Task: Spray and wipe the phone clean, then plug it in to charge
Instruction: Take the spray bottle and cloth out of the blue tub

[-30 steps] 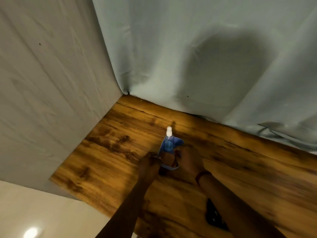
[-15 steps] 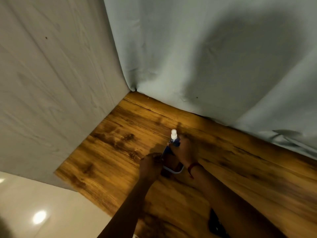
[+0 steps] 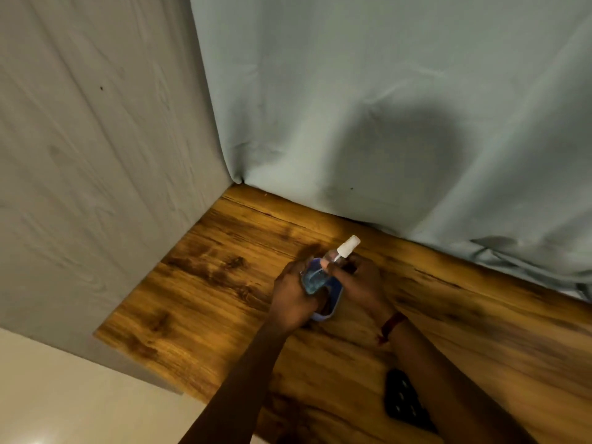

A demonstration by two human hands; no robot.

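Phone (image 3: 337, 297) mostly hidden behind spray bottle (image 3: 316, 277).

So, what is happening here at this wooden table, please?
A person holds a phone in a light blue case in the left hand, just above the brown wooden table. The right hand grips a small clear spray bottle with blue liquid and a white nozzle, tilted over the phone. No cable is seen on the phone.
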